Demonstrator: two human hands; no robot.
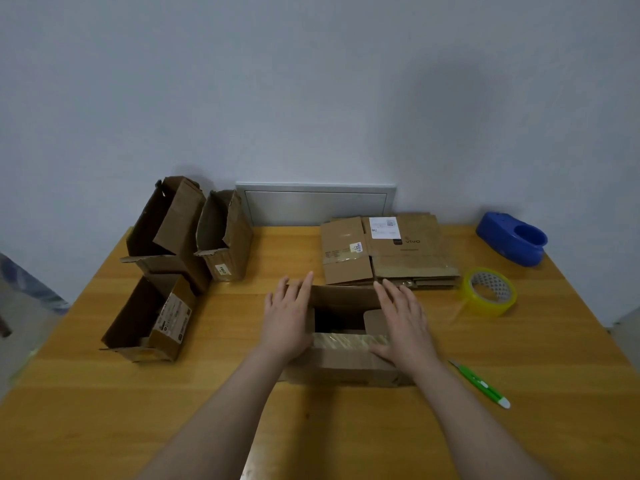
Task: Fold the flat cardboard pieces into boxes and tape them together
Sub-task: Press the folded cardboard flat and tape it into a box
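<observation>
A small brown cardboard box (346, 362) stands at the middle of the wooden table (346, 427), its top partly open with a dark gap and a strip of tape along the near flap. My left hand (289, 317) lies flat on the box's left side flap, fingers straight. My right hand (403, 320) presses flat on the right flap, thumb on the taped edge. A stack of flat cardboard pieces (388, 251) lies behind the box, to the right. A roll of yellow tape (490, 292) stands right of the stack.
Three folded open boxes stand at the left: a tall one (166, 226), a narrower one (225, 237) and a low one (152, 320). A blue tape dispenser (512, 239) sits at the far right corner. A green pen knife (481, 384) lies near my right forearm.
</observation>
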